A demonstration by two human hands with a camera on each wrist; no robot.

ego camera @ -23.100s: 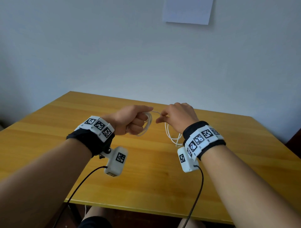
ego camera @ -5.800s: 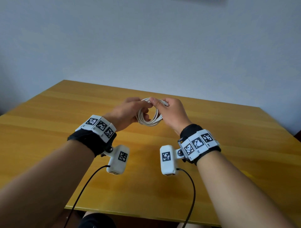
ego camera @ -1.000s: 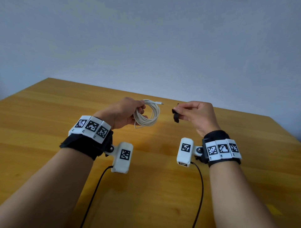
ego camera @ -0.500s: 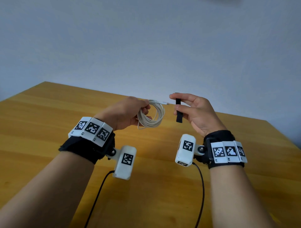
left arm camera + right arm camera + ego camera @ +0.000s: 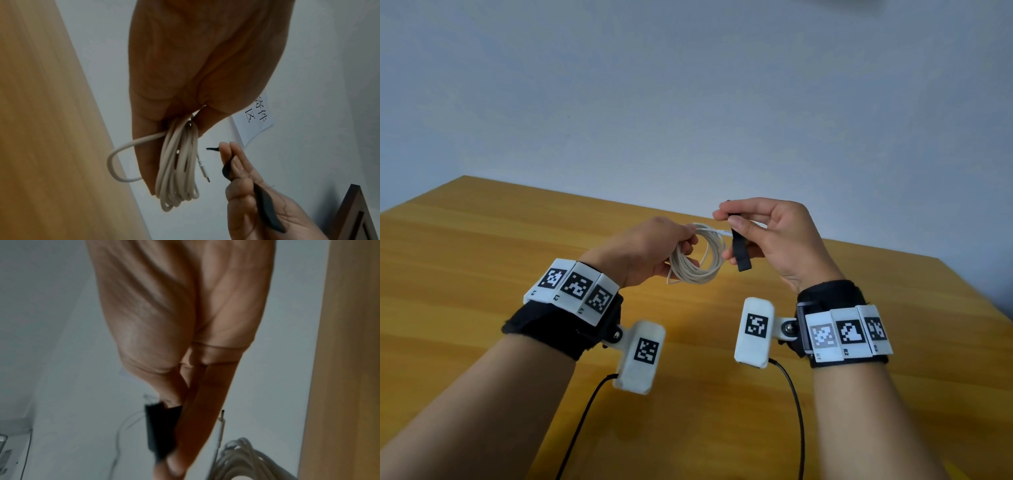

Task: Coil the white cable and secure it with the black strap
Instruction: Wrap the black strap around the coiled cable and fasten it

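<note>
The white cable (image 5: 697, 260) is wound into a small coil of several loops, held above the table. My left hand (image 5: 654, 251) grips the coil at its upper left side, fingers curled round the strands (image 5: 179, 155). A loose end with its plug (image 5: 204, 170) sticks out toward the right hand. My right hand (image 5: 767, 236) pinches the black strap (image 5: 739, 248) between thumb and fingers just right of the coil; the strap (image 5: 159, 428) hangs down flat and is apart from the cable (image 5: 240, 456).
The wooden table (image 5: 482, 246) lies under both hands, its far edge meeting a plain grey wall. A paper sheet with printed characters (image 5: 256, 116) is stuck on the wall. Dark wooden furniture (image 5: 353, 211) shows at the right.
The right hand has brought the black strap closer to the coil, now almost beside its right rim. The left hand keeps the coil in the same grip.
</note>
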